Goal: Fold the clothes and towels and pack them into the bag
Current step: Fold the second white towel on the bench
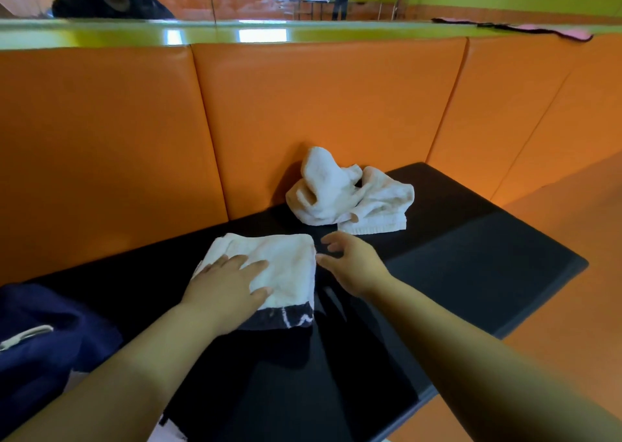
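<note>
A folded white towel [289, 266] lies on the black table [471, 266], resting on a dark garment with white marks [286, 320]. My left hand [229, 287] presses flat on the towel's near left part, fingers spread. Just right of the towel's edge, my right hand [353, 263] hovers with curled, parted fingers and holds nothing. A crumpled white towel [346, 196] sits farther back against the wall. A navy blue bag with a white cord [43, 334] lies at the left.
Orange padded panels [319, 112] back the table, topped by a green ledge with a pink and black cloth [538, 31]. Orange floor [572, 307] lies to the right. A person stands far off in the mirror above.
</note>
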Demonstrator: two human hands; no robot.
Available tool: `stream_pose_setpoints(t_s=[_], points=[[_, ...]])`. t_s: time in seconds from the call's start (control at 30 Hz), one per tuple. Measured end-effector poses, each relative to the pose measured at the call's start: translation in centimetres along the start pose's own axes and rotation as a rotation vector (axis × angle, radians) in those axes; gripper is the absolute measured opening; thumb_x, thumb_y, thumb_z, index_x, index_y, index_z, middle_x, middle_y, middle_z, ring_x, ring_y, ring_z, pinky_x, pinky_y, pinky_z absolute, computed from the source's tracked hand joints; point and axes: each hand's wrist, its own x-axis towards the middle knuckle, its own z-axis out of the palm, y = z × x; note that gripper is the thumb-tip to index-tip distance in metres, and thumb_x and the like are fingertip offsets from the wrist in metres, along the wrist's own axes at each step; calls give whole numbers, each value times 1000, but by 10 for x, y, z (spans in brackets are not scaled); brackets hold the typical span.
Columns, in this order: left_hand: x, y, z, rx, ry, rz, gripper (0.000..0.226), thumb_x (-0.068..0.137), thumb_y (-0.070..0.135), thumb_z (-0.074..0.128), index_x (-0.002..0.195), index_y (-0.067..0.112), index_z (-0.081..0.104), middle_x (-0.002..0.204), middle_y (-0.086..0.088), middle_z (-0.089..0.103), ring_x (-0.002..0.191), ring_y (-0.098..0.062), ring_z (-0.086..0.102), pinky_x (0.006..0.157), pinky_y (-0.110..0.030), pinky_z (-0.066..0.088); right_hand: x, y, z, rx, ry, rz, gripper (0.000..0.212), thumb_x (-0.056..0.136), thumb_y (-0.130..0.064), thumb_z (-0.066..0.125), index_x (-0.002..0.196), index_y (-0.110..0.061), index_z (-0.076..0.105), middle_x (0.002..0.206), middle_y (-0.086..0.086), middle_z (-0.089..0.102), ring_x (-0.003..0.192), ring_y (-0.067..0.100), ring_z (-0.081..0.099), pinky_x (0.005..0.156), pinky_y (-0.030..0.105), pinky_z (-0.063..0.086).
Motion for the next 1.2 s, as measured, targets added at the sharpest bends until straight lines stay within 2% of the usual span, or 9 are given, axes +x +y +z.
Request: stream_pose_setpoints(t_s=[0.13,0.27,0.33,0.4,0.5,0.77,0.93,1.07,1.2], points=[[15,-9,-6,31,-51,-27,57,94,54,32,147,39,18,157,2,16,144,-22,13,116,-36,17,33,8,-25,-373,224,-109,27,88,-33,60,113,-23,59,133,4,46,114,25,47,86,38,47],[22,-14,-8,5,-52,-65,57,95,53,32,147,38,17,158,2,13,144,-21,12,114,-33,18,56,19,-43,-799,27,-42,40,90,-38,54,130,-33,50,156,7,11,141,34,10,106,48,27],[23,-17,-8,-20,-43,-88,57,94,54,32,147,38,17,158,2,12,144,-20,12,114,-33,18,63,22,-43,-872,-67,29,47,92,-37,51,137,-30,42,155,4,14,141,33,9,108,49,24],[24,-18,-9,-36,-30,-101,57,94,54,33,147,38,19,158,3,13,143,-19,15,113,-32,20,69,22,-40,-872,-70,69,41,93,-28,50,134,-24,47,139,2,40,130,28,30,98,44,33],[25,-17,-8,-46,-10,-104,57,94,53,34,146,36,22,157,2,17,142,-19,19,112,-32,23,63,18,-42,-637,49,165,27,89,-14,50,113,-16,63,97,3,59,88,21,53,75,32,44],[2,2,-7,22,171,-97,43,93,40,40,134,26,47,138,-1,44,123,-24,43,96,-35,40,-22,40,-52,-422,229,-82,19,91,-19,53,100,-15,69,95,3,68,89,23,62,74,37,51],[-27,43,-8,-127,271,49,33,92,40,46,121,29,55,129,8,48,117,-20,40,91,-35,36,-99,38,-58,-377,-52,-126,31,91,-26,55,122,-28,52,84,-22,53,80,5,58,74,24,48],[-48,79,5,-228,216,201,27,93,45,45,109,29,61,109,9,55,108,-19,45,92,-35,35,-143,29,-58,-337,-307,-145,29,90,-29,58,118,-31,57,81,-28,54,74,-8,55,72,9,41],[-61,105,19,-400,70,254,27,95,39,45,101,19,61,94,1,55,87,-19,55,86,-38,48,-158,40,-72,-250,-162,-60,23,91,-37,58,111,-27,62,94,-17,61,82,-4,58,72,11,44]])
